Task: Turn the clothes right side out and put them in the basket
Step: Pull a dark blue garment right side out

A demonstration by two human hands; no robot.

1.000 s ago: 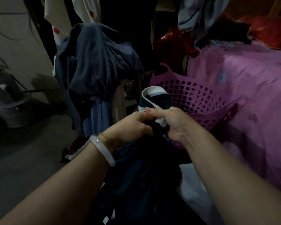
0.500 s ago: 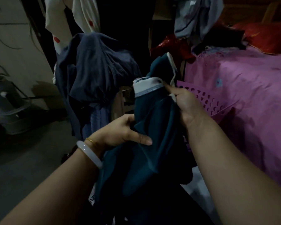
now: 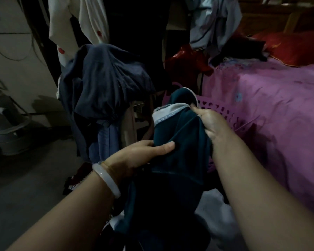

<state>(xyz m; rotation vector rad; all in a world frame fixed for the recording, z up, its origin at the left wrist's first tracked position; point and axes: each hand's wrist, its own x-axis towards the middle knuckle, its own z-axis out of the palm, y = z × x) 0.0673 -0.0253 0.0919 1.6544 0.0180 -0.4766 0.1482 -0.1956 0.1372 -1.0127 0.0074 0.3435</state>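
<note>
One dark teal garment [image 3: 181,142] is mid-turning, gripped by the left hand [image 3: 140,156] and pinched at its white band by the right hand [image 3: 212,122], not yet in the pink basket [image 3: 230,116] just behind.

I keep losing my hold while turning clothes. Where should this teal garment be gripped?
Probably at the pale band edging the teal garment, from the right, where the right hand pinches it: the stitched edge looks firm. The left hand grips the loose cloth lower down, from the left.
</note>
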